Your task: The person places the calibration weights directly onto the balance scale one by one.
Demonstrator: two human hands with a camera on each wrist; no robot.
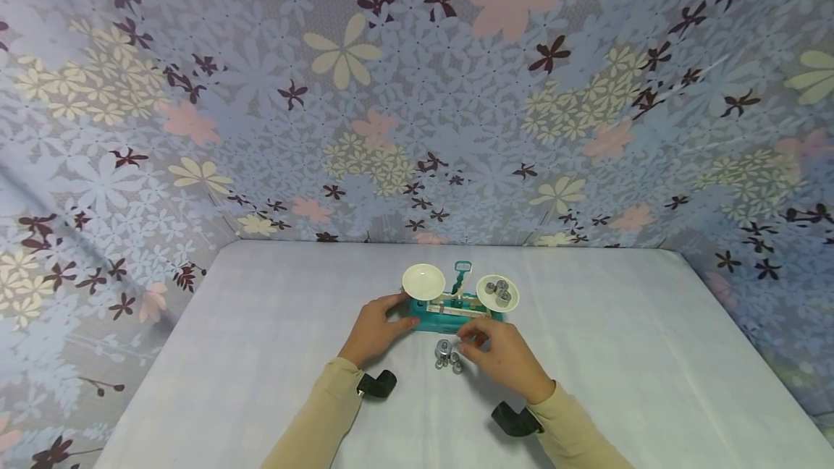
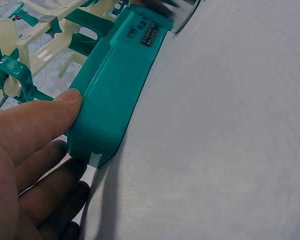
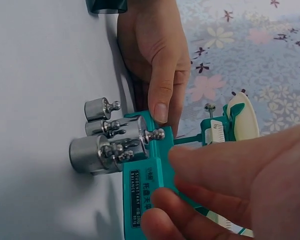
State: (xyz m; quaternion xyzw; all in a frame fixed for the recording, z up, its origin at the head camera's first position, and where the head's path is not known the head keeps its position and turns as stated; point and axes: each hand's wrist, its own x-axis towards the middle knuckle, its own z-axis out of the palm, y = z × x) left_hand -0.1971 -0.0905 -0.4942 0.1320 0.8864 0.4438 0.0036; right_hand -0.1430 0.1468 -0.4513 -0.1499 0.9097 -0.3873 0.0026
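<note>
A teal tray balance (image 1: pixel 443 321) labelled STUDENT TRAY BALANCE stands on the table, its two cream pans raised at the back. My left hand (image 1: pixel 373 331) grips the left end of its base, thumb on the near side and the other fingers around the end. Bare cream shows in the left pan (image 1: pixel 423 282); three metal weights (image 1: pixel 502 286) sit in the right pan (image 1: pixel 483 300). My right hand (image 1: pixel 500 355) hovers at the front right of the base, fingers loosely bent, nothing visible between them. Just left of it stand several knobbed metal weights (image 3: pixel 88 154), one larger than the others.
A pale cloth covers the table (image 1: pixel 651 353). Flower-patterned fabric (image 1: pixel 417 129) rises behind it and along both sides. Dark wrist-worn devices (image 1: pixel 516 420) stick out below each hand. The graduated beam (image 2: pixel 45 25) runs across the balance above its base.
</note>
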